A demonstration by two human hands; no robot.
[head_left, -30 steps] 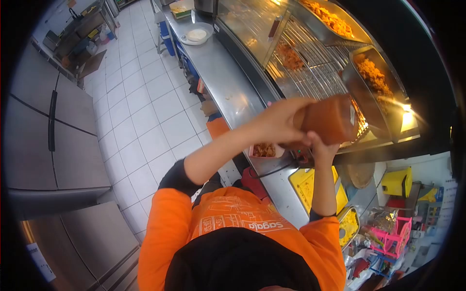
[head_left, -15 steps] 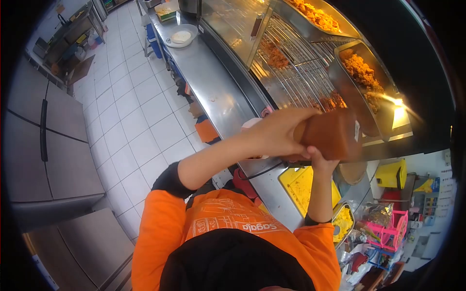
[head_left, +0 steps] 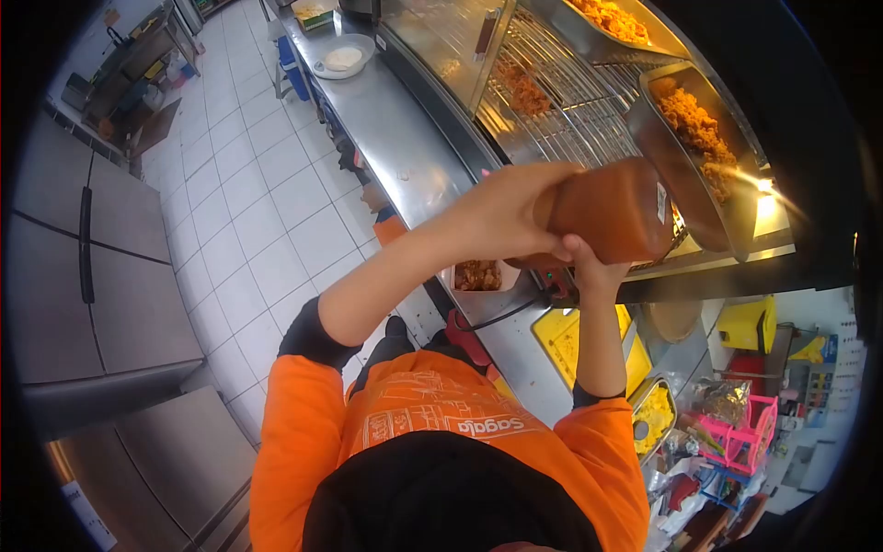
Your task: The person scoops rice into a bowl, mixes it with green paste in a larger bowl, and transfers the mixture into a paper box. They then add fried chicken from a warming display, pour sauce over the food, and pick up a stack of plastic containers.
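Note:
A large container of brown-orange sauce (head_left: 612, 212) with a small white label is tilted between both hands. My left hand (head_left: 520, 210) wraps round its near end from the left, and my right hand (head_left: 593, 265) grips it from below, the thumbs close together. Its opening is hidden. Below them, on the steel counter, a white tub (head_left: 478, 290) holds dark brown pieces of food. Just beyond the container, a metal tray (head_left: 648, 87) with orange fried food stands in the lit display cabinet.
Wire racks (head_left: 575, 110) with fried pieces fill the cabinet. A clear bowl (head_left: 363, 46) stands at the far end of the steel counter (head_left: 395, 129). To the right are a yellow tray (head_left: 561, 345), a tin of yellow food (head_left: 658, 414) and a pink basket (head_left: 759, 432).
Both hands and the sauce container have shifted a little left and up in view. The tub of dark food, mostly covered before, now shows more.

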